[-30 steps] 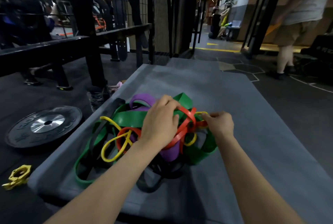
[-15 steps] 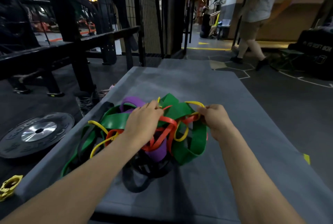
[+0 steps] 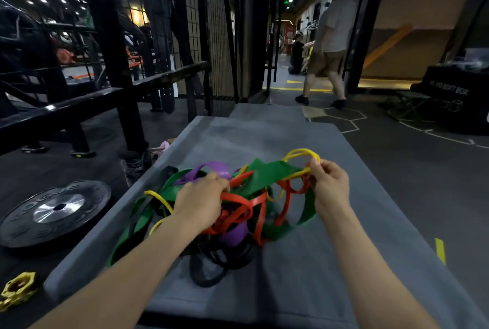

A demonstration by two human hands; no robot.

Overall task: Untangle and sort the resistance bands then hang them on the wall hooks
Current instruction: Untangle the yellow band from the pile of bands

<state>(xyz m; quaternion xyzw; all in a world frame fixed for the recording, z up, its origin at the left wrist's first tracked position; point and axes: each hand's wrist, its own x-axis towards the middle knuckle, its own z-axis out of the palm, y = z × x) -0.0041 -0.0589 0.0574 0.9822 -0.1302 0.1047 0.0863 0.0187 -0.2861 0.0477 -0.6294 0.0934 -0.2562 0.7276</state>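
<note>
Landmark: the grey padded platform [image 3: 304,270], running away from the viewer.

Nearest, at the platform's left front corner on the floor: a yellow barbell collar [image 3: 17,290]. Further along the platform's left side lies a black weight plate [image 3: 54,211], flat on the dark floor.

On the platform's near-middle sits the tangle of resistance bands: black bands [image 3: 214,260] closest to the viewer, then red bands [image 3: 238,212], a purple band [image 3: 211,168], wide green bands [image 3: 267,175] and thin yellow bands [image 3: 301,154] all knotted together.

Left hand [image 3: 201,203]: palm down on the heap's centre, fingers curled into the red strands, gripping them.

Right hand [image 3: 329,183]: at the heap's right far edge, thumb and fingers pinching a yellow band, whose loop stands raised above the green one.

On the floor just off the platform's right edge: a strip of yellow tape [image 3: 439,250].

Left of the platform, beyond the plate: a black steel rack [image 3: 116,69] with a wire mesh panel [image 3: 211,26] behind it.

Past the platform's far end: a person [image 3: 330,45] in a light shirt and shorts, seen from behind, standing in a corridor. To the far right, a black soft box [image 3: 453,101] with white lettering.
</note>
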